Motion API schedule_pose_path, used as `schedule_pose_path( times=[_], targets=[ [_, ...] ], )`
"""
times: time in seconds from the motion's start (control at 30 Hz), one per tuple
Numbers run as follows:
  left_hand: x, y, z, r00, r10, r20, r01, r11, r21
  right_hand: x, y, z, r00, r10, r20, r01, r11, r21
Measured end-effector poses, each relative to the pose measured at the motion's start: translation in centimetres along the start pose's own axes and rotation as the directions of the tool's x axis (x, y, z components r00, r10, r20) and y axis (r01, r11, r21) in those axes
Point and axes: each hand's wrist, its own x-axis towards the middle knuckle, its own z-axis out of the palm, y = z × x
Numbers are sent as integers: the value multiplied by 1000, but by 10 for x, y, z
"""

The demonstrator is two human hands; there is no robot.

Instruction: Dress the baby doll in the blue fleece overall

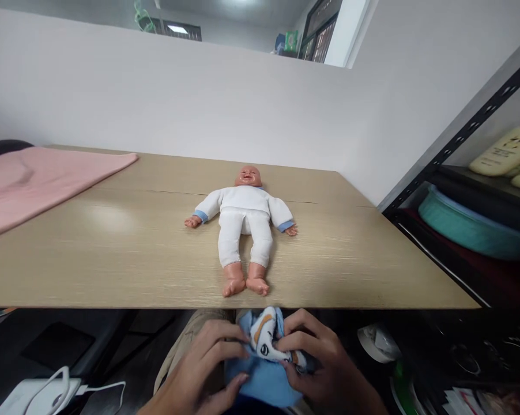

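A baby doll (244, 222) in white clothes lies on its back on the wooden table (134, 253), bare feet toward me. Below the table's front edge, over my lap, both hands grip a small light-blue garment (264, 369) with a white and orange printed patch. My left hand (199, 369) pinches its left side with curled fingers. My right hand (324, 369) holds the right side, thumb and fingers pressed on the printed part. Both hands sit a little in front of the doll's feet, lower than the tabletop.
A pink cloth (39, 181) covers the table's left end. A white wall backs the table. A black metal shelf (463, 138) at right holds a teal basin (471, 227) and pale bottles (504, 151). A white device with cable (39, 395) lies at lower left.
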Motion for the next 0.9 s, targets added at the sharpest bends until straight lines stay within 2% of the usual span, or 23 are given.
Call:
schedule_pose_path(
  times=[0.07,0.1,0.2,0.27,0.33,0.4,0.47,0.53,0.6,0.73,0.83,0.9],
  targets=[
    [20,15,-16,997,-2,-73,-1,999,-39,22,-18,-18,993,-101,59,101,995,6],
    [31,22,-23,997,-42,-69,35,995,-97,33,-25,-25,988,-134,80,133,991,21],
    [60,35,-40,982,-183,53,190,949,-251,63,-42,-39,982,-170,84,165,984,73],
    [73,40,-47,968,-227,111,249,932,-265,77,-47,-44,985,-169,28,167,983,77],
    [82,42,-52,972,-221,85,235,940,-247,86,-49,-49,985,-166,-45,168,985,33],
    [86,42,-57,983,-185,7,182,961,-210,90,-48,-53,989,-126,-79,123,991,-44],
    [88,40,-60,987,-131,-91,117,982,-147,90,-46,-58,998,-37,-46,31,993,-115],
    [91,39,-64,987,-66,-143,53,994,-90,89,-45,-63,998,47,35,-42,989,-145],
    [94,38,-68,993,-23,-115,11,994,-112,91,-45,-67,988,71,140,-49,987,-156],
    [103,37,-76,998,15,55,-2,971,-237,102,-43,-74,968,-13,252,73,970,-231],
    [112,39,-83,995,-59,80,72,984,-164,114,-38,-80,959,-111,259,171,960,-221],
    [119,42,-87,990,-128,54,133,987,-92,120,-34,-83,957,-110,268,148,981,-126]
  ],
)
